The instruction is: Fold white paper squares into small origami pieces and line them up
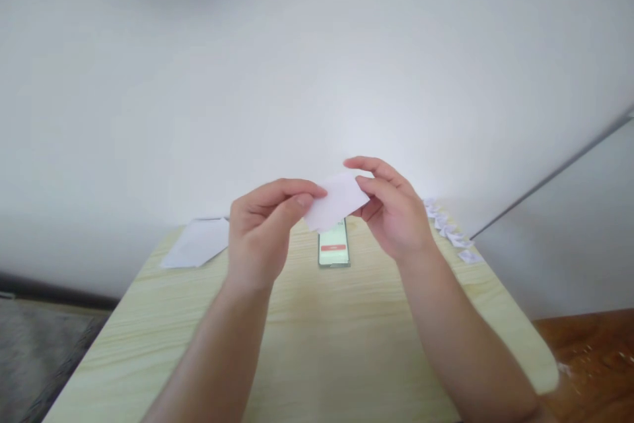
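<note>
A small white piece of paper is held up above the table between my two hands. My left hand pinches its left end between thumb and forefinger. At the paper's right corner, the thumb of my right hand presses on it, with the forefinger raised apart and other fingers partly hidden behind. Beneath the paper lies a phone with a lit screen and a red bar, its upper part covered by the paper.
White sheets of paper lie at the table's back left, partly behind my left hand. Several small folded paper pieces line the right edge of the pale wooden table. A white wall rises behind it.
</note>
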